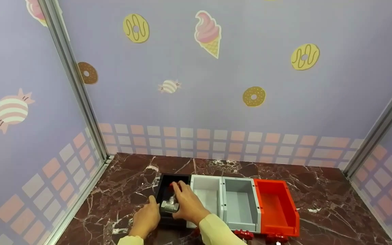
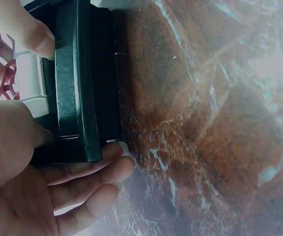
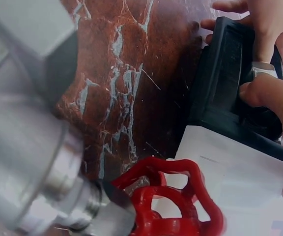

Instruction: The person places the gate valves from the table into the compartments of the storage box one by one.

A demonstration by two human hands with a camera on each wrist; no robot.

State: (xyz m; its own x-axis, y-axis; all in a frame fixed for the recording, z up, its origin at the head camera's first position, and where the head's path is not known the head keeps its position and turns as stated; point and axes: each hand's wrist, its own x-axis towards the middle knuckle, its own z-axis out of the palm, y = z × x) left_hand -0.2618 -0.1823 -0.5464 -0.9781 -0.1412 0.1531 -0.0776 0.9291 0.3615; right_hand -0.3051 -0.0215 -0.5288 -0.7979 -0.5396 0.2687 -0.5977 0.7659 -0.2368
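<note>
Left wall: lilac, with a striped candy picture and pink and white squares; a metal post [image 1: 68, 68] stands at its far edge.
Table [image 1: 111, 200]: dark red-brown, with pale veins.
Left hand [image 1: 146, 217]: it grips the left wall of the black bin, thumb inside and the other fingers on the outer side.
Black bin [image 1: 175, 176]: first in the row, touching the white bin.
Valve [image 1: 169, 206]: it is within the outline of the black bin, its metal nut toward the person and its red wheel [image 1: 171, 186] toward the back; I cannot tell if it touches the bottom.
Right hand [image 1: 190, 204]: closed around the valve, the fingers at the red wheel and the thumb near the nut; the sleeve [image 1: 219, 231] is pale yellow.
White bin [image 1: 207, 200]: second in the row, partly behind the right arm.
Grey bin [image 1: 240, 207]: third, between white and red.
Other valves: one red wheel [image 1: 243, 234] lies before the grey bin, another [image 1: 276, 237] before the red bin.
Red bin [image 1: 274, 207]: last at the right.
</note>
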